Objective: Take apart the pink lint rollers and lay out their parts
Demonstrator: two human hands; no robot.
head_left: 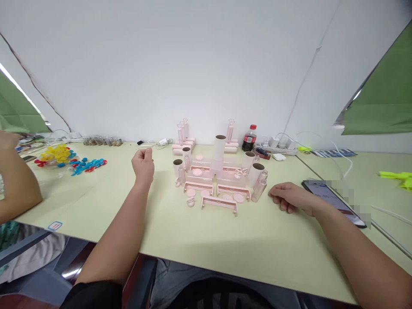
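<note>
My left hand (143, 166) is closed in a fist above the table, left of a group of pale pink parts; no object shows in it. My right hand (289, 196) rests on the table with loosely curled, partly parted fingers and nothing in it. Just left of it leans a clear pink bottle-shaped piece (259, 187). Between my hands stand cardboard-cored rolls, among them a tall white roll (219, 153) and a shorter roll (255, 175). In front lie a pink bracket (219, 205), pink discs (238, 198) and a small pink twisted piece (191, 201).
A cola bottle (249, 138) and a power strip (285, 150) stand by the wall. Beside my right forearm lies a phone (333, 202). Yellow (57, 154) and blue pieces (88, 166) are on the left, near another person's arm (19, 184).
</note>
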